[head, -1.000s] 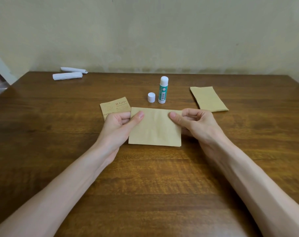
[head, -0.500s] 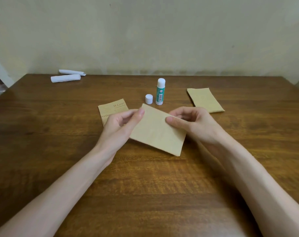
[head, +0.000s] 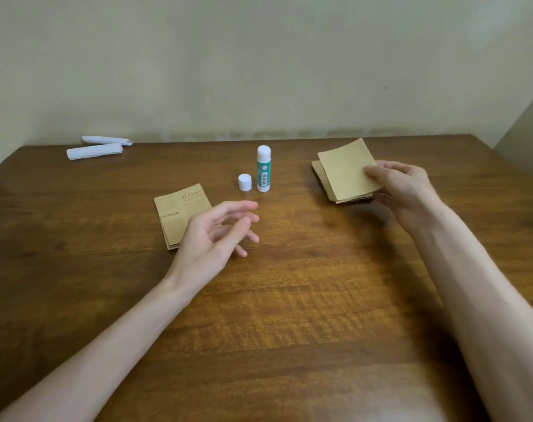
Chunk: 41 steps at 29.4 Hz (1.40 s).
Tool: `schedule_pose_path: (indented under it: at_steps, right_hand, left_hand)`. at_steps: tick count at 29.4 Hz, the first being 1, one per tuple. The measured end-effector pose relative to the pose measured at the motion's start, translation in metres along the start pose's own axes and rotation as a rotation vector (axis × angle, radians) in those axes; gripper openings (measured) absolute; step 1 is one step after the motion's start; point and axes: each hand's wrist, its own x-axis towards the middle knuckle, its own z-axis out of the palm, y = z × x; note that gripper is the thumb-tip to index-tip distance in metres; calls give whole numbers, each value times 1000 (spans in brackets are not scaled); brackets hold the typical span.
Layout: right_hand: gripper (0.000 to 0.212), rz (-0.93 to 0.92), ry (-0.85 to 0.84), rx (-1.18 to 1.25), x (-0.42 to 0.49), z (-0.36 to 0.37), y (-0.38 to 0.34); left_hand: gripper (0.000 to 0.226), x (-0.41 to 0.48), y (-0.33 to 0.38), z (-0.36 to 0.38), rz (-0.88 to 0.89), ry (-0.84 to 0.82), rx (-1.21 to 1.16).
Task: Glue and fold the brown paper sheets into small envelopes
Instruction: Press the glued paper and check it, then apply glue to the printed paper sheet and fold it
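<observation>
My right hand (head: 403, 190) pinches a folded brown envelope (head: 345, 169) by its right edge and holds it just above a small stack of finished envelopes (head: 323, 181) at the right of the table. My left hand (head: 216, 236) hovers over the table's middle with relaxed, spread fingers, holding nothing. Beside and partly under it lies a pile of printed brown paper sheets (head: 177, 214). A glue stick (head: 263, 169) stands upright behind, uncapped, with its white cap (head: 244, 182) standing to its left.
Two rolled white papers (head: 94, 150) lie at the far left corner of the wooden table (head: 289, 300). A pale wall runs behind the table's far edge.
My left hand let go of the folded envelope. My right hand carried it from the table's middle over to the stack on the right.
</observation>
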Motion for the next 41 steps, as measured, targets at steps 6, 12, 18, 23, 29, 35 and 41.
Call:
schedule_pose_path:
  at_steps: [6,12,18,23,29,35,41]
  right_hand:
    - [19,11,113,-26,33,-1,7]
    - [23,-64,120,-85,41,6,13]
    - [41,-275,226,-534,37,6,23]
    - [33,-334,236,-573,32,7,27]
    - [27,-508,322,-501,9,24,28]
    - [23,-752,168,-511,-38,70,28]
    - [18,-698,-383,-781,-72,129,33]
  left_hand:
    - [25,0,-7,2,-18,2,-7]
    - [25,2,-8,0,-6,0,8]
    - [25,2,-8,-1,4,22,6]
    - [26,1,-6,-2,26,47,15]
    - [26,4,-1,-15,78,185,19]
    - [29,13,1,-36,43,439,8]
    - [33,24,-10,-52,-48,621,64]
